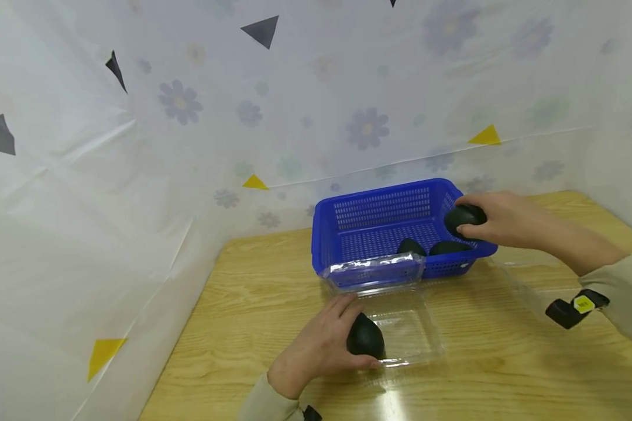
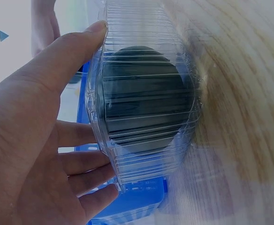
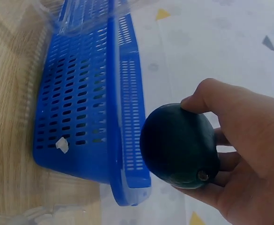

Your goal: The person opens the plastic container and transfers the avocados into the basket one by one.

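Observation:
A clear plastic clamshell container (image 1: 408, 327) lies open on the wooden table (image 1: 505, 374), its lid (image 1: 374, 268) leaning on a blue basket (image 1: 379, 225). My left hand (image 1: 321, 345) cups the container's left end. In the left wrist view its thumb (image 2: 66, 61) and fingers curve against the ribbed wall (image 2: 141, 154), with a dark avocado (image 2: 144, 98) just behind it. That avocado (image 1: 365, 338) sits at the container's left end. My right hand (image 1: 471, 225) grips another dark avocado (image 1: 462, 217) over the basket's right rim, also seen as the avocado (image 3: 179, 145) beside the basket (image 3: 80, 108).
Two more dark avocados (image 1: 412, 247) (image 1: 449, 248) lie in the basket. A floral plastic sheet (image 1: 189, 146) walls in the table at the back and left. A black wrist strap with a yellow tag (image 1: 576, 307) sits on my right forearm.

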The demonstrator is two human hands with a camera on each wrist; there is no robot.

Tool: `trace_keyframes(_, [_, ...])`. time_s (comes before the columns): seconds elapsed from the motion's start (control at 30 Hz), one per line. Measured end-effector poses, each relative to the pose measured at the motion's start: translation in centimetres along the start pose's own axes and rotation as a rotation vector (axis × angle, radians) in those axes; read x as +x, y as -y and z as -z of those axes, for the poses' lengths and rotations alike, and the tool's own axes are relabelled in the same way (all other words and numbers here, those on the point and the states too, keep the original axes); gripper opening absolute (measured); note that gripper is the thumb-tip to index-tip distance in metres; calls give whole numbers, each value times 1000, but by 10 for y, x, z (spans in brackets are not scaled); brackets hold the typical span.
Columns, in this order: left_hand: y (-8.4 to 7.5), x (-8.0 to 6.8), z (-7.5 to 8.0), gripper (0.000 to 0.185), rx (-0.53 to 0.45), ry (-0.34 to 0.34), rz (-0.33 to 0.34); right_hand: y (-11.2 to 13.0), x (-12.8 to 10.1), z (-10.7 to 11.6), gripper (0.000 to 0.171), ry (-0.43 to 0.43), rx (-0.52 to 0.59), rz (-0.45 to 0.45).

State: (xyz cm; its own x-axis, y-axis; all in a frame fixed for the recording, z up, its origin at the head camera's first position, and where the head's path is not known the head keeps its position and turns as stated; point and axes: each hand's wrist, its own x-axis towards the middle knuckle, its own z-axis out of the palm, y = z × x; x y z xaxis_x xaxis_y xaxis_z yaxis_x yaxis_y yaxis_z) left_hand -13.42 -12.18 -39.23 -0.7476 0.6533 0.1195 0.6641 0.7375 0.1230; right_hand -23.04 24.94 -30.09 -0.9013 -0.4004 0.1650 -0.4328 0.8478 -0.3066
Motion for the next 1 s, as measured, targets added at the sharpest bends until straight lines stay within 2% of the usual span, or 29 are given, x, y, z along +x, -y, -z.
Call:
trace_keyframes(0.27, [-3,-5,1,96,6,8,15,-6,38,-16,50,14,-35,56])
trace_keyframes(0.53, [-7,-8,1,96,27,-35,2,-8,70,-31,54,69,-115,90])
trace_keyframes(0.77, [-14,-8,-3,96,65,-81,-50,-22,76,-45,49,154,-80,87])
trace_keyframes(0.93, [-19,-8,-4,97,72,-67,-44,-35,72,-58,51,163,-102,87])
trace_keyframes(1.0, [-20,-7,-4,97,72,-62,-45,-38,70,-62,46,173,-99,88])
